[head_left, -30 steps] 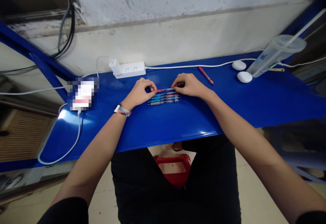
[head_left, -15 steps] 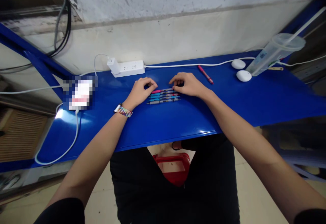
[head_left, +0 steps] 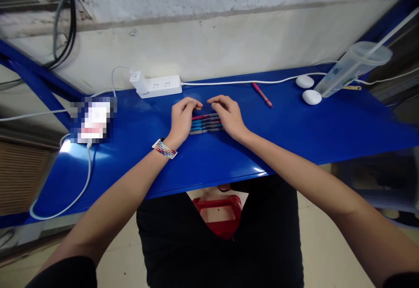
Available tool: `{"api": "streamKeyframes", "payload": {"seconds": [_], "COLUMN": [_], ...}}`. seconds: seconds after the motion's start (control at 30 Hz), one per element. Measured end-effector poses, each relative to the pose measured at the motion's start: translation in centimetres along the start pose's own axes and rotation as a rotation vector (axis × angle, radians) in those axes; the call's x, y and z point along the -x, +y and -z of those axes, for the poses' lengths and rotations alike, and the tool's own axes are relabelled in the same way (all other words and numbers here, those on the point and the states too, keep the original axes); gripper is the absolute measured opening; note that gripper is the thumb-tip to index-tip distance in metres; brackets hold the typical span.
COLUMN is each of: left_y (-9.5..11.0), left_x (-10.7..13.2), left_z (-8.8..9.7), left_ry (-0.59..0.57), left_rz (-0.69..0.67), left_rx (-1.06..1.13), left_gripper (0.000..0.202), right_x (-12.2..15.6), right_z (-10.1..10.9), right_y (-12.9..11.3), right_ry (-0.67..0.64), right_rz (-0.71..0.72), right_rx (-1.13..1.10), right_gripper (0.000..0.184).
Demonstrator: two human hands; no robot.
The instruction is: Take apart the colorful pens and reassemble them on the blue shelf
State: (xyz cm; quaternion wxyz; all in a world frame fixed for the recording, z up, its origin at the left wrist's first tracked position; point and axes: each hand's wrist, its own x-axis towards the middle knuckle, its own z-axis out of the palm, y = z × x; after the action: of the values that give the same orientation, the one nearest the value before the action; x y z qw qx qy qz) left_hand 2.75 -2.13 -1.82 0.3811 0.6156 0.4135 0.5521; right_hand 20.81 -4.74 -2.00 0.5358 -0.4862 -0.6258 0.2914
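Observation:
Several pens point(head_left: 206, 123) lie side by side in a short row on the blue metal shelf point(head_left: 294, 131). My left hand point(head_left: 182, 117) covers the row's left ends, its fingers bent and pressed against the pens. From the other side my right hand point(head_left: 227, 114) does the same at the right ends, fingers curled over them. Only the middle stretch of the pens shows between the two hands. A beaded band sits on my left wrist.
A white power strip point(head_left: 160, 86) with a plugged charger lies behind the hands. A loose pink pen point(head_left: 262, 95), two white round objects point(head_left: 311, 97) and a tipped plastic cup point(head_left: 353, 67) are at the right. A blurred phone point(head_left: 93, 120) on a white cable lies left; a red stool point(head_left: 219, 211) stands below.
Both hands have let go of the top pink pen and slid inward over the ends of the whole row, closing the gap between them. The view has shifted slightly to the right.

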Motion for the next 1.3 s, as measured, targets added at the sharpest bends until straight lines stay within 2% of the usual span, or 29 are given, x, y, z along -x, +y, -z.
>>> {"api": "streamKeyframes", "payload": {"seconds": [0.23,0.4,0.5,0.57,0.7,0.8,1.0,1.17,1.3], "left_y": [0.0,0.1,0.1,0.1,0.1,0.0,0.1,0.4,0.2], "left_x": [-0.2,-0.3,-0.4,-0.4,-0.5,-0.6,-0.6,-0.5,-0.6], "left_z": [0.0,0.1,0.2,0.3,0.4,0.5,0.6,0.7,0.8], "left_ry": [0.049,0.047,0.049,0.054,0.063,0.061,0.063,0.061,0.054], "left_rz": [0.098,0.122,0.131,0.128,0.107,0.101,0.106,0.100,0.092], "left_rx": [0.118,0.115,0.115,0.110,0.119,0.127,0.114,0.096,0.098], "left_gripper": [0.031,0.031,0.029,0.028,0.030,0.031,0.032,0.032,0.033], "right_x": [-0.4,-0.5,-0.5,-0.5,-0.4,-0.4,-0.2,-0.3,-0.5], "right_z": [-0.1,0.1,0.5,0.8,1.6,2.0,2.1,2.5,2.9], "right_y": [-0.1,-0.4,-0.4,-0.6,-1.1,-1.3,-1.2,-1.7,-1.7], "right_ry": [-0.036,-0.091,-0.118,-0.150,-0.304,-0.408,-0.515,-0.586,-0.616], "right_rz": [-0.004,0.013,0.113,0.221,0.433,0.519,0.619,0.638,0.635], "right_rx": [0.026,0.112,0.208,0.229,0.202,0.222,0.270,0.274,0.329], "right_gripper": [0.020,0.019,0.016,0.021,0.030,0.028,0.014,0.004,0.010]}}
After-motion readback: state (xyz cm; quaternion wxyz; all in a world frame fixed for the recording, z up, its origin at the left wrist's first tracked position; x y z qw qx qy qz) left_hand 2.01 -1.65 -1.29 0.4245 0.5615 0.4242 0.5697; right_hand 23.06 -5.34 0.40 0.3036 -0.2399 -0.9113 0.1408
